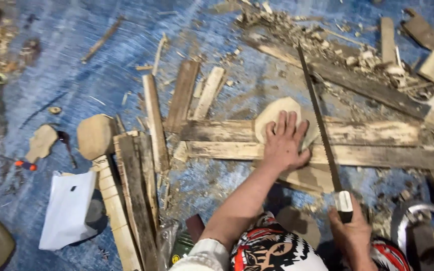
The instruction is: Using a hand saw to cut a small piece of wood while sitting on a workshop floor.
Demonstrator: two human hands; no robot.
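The left hand (285, 143) presses flat, fingers spread, on a pale rounded wood blank (279, 114) that lies across two weathered planks (372, 134) on the blue floor covering (76, 60). The right hand (351, 232) is closed around the handle of a long handsaw (320, 118), whose toothed blade runs just beside the left hand's fingers and across the planks toward the far edge of the floor. Wood shavings (327, 40) pile beyond the planks. To the left lie loose offcut slats (154, 120), a second rounded blank (95, 135) and a white plastic bag (67, 210).
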